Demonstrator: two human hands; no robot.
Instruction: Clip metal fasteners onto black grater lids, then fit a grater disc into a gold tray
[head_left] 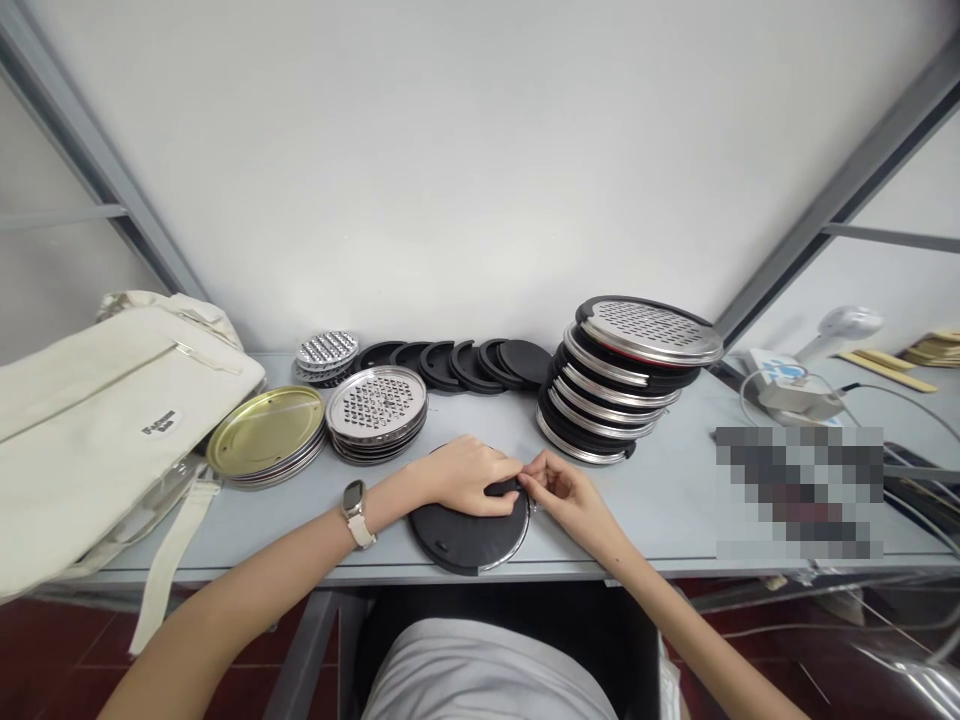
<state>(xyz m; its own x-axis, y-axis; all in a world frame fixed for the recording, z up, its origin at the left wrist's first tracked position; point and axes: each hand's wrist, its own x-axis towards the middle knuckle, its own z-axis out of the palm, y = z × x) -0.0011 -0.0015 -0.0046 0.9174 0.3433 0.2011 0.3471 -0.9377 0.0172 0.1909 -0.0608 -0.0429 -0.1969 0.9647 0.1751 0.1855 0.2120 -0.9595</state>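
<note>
A round black disc [465, 535] with a shiny metal edge at its lower right lies near the front of the table. My left hand [469, 478], a watch on its wrist, rests on top of the disc with fingers curled and closed on it. At the disc's upper right rim, my right hand [559, 490] is closed in a pinch, its fingertips close to those of the left. Whatever sits between the right fingertips is too small to make out. Behind the hands, several black crescent-shaped rings [439, 366] overlap in a row.
Stacked round grater plates [379, 405] and gold-coloured round plates [266, 432] stand left, beside a cream backpack [127, 400]. A tall stack of black-rimmed metal graters [611, 400] rises right of centre. Farther right are a white device [795, 385] and cables. The grey table [660, 510] ends close below the disc.
</note>
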